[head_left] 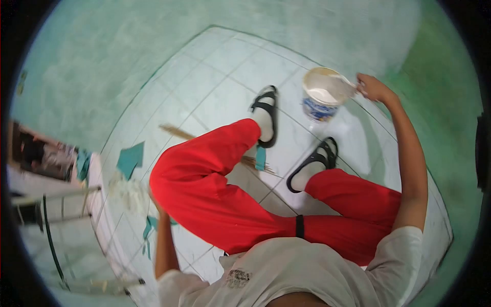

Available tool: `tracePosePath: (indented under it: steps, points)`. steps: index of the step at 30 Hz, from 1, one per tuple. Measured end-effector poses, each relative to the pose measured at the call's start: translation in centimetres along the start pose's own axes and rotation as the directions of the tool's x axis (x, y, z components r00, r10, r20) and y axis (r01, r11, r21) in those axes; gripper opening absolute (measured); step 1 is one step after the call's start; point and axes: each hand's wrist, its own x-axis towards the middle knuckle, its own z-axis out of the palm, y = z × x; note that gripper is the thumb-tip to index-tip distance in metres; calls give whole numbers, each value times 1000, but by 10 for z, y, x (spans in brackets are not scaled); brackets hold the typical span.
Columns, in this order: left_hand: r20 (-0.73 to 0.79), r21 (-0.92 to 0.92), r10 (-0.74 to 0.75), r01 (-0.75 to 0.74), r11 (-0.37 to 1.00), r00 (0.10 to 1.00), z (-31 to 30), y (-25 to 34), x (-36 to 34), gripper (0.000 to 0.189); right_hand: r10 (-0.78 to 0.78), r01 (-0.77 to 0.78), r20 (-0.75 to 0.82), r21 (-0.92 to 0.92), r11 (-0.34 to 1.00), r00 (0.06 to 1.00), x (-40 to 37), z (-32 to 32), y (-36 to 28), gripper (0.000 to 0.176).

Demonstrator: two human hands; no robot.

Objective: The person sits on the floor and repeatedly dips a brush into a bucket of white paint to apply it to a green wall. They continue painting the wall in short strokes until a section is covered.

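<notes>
My right hand (373, 88) is closed around the end of a white-coated tool (346, 86) at the bucket's right rim. The tool's other end reaches into the bucket, and I cannot make out its exact kind. White paint-like stuff coats the inside of the plastic bucket (319, 108), which has a blue label and stands upright on the floor. My left hand (155, 200) is at the outer side of my bent left knee, in red trousers. The knee hides most of that hand, and its fingers do not show.
Torn green pieces (131, 159) and a pale crumpled heap (125, 194) lie on the white tiled floor (204, 82) at left. A straw-like bundle (176, 131) passes beneath my leg. A metal ladder (56, 235) is at lower left. Green walls (128, 56) border the floor.
</notes>
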Motion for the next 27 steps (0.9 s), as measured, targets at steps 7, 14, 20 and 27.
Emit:
tracePosePath:
  steps: [7,14,20,27]
  points:
    - [386,-161,-513,604,781,767,54,-8,-95,41,133,-123,135,-85,989,982,12,-4,-43,30]
    - [474,-181,-457,592,786,752,84,-35,-45,41,87,-44,268,-165,985,959,33,-2,-76,31]
    - [504,-180,-472,622,762,723,94,-26,-18,41,195,-108,409,-226,968,892,53,-7,-76,32]
    - [521,-106,-459,587,802,720,114,1,36,41,219,-107,587,-219,970,779,75,-24,-83,34]
